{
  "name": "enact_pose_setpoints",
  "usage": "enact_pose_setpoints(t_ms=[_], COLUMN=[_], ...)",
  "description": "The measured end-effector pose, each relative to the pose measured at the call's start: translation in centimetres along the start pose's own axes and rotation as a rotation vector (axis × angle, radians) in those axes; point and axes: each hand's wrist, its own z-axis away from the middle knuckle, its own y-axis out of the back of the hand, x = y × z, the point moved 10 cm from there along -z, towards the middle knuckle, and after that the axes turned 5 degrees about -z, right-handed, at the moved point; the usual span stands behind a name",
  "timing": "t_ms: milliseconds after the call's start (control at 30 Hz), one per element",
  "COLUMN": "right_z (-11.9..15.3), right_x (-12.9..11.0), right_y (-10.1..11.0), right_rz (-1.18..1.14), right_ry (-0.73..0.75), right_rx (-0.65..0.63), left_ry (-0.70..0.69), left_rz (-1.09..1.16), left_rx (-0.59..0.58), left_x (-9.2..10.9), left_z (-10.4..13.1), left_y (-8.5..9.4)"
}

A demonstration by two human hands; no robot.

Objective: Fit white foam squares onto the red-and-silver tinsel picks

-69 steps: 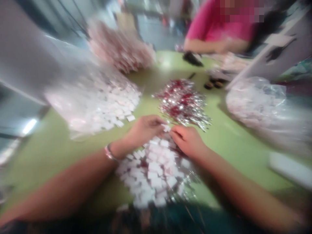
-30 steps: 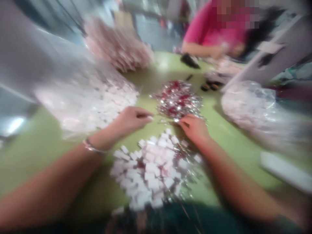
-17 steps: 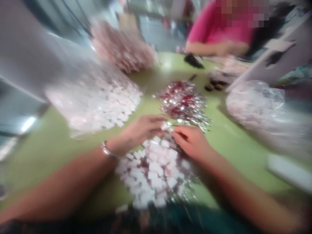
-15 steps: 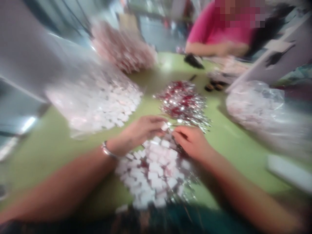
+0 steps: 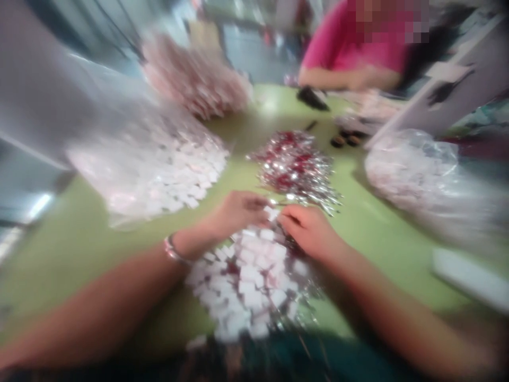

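Note:
My left hand (image 5: 243, 209) has its fingers bent together at the tips, closed on a small white square card (image 5: 271, 213). Close on its right, my right hand (image 5: 304, 225) is curled in a pinch at the card's other side; blur hides what its fingertips grip. Beneath both hands lies a heap of white square cards (image 5: 250, 281), with thin silvery pieces (image 5: 308, 305) showing along its right side. Just beyond the hands is a pile of shiny silver and red pieces (image 5: 296, 162), too blurred to name.
A clear plastic bag (image 5: 119, 170) spills white cards onto the green table (image 5: 382, 223) at left. Behind it stands a pink bundle (image 5: 194, 79). Another plastic bag (image 5: 413, 164) and a white block (image 5: 469, 278) lie at right. A person in a pink top (image 5: 330, 48) sits opposite.
The white card between my hands has dropped slightly and turned, and now sits closer to my right fingertips. The whole view has shifted a little to the left.

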Motion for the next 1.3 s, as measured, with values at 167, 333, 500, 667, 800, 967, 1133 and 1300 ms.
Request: enact_pose_setpoints(t_ms=[167, 333, 500, 667, 800, 967, 1133, 1300], right_z=[0.3, 0.5, 0.5, 0.2, 1.2, 3.1, 0.9, -1.3], right_x=[-0.3, -1.6, -1.0, -0.9, -2.2, -4.0, 3.3, 5.1], right_y=[0.3, -0.4, -1.0, -0.4, 1.2, 1.2, 6.6, 4.6], right_rz=[0.042, 0.061, 0.031, -0.003, -0.047, -0.092, 0.109, 0.297], right_ry=[0.035, 0.159, 0.097, 0.099, 0.115, 0.229, -0.05, 0.049], right_rx=[-0.01, -0.051, -0.066, -0.03, -0.009, -0.226, 0.252, 0.2], left_ry=[0.003, -0.002, -0.066, -0.086, -0.214, -0.027, -0.104, -0.167], left_rz=[0.01, 0.019, -0.034, -0.093, -0.523, -1.227, -1.488, -1.502], left_rx=[-0.008, -0.083, -0.104, -0.128, -0.091, 0.363, 0.269, 0.225], left_x=[-0.3, -0.8, -0.5, 0.7, 3.2, 2.4, 0.5, 0.2], left_z=[0.0, -0.1, 0.0, 0.3, 0.7, 0.6, -0.3, -0.6], left_y=[-0.1, -0.7, -0.7, -1.1, 1.9, 12.9, 13.2, 11.7])
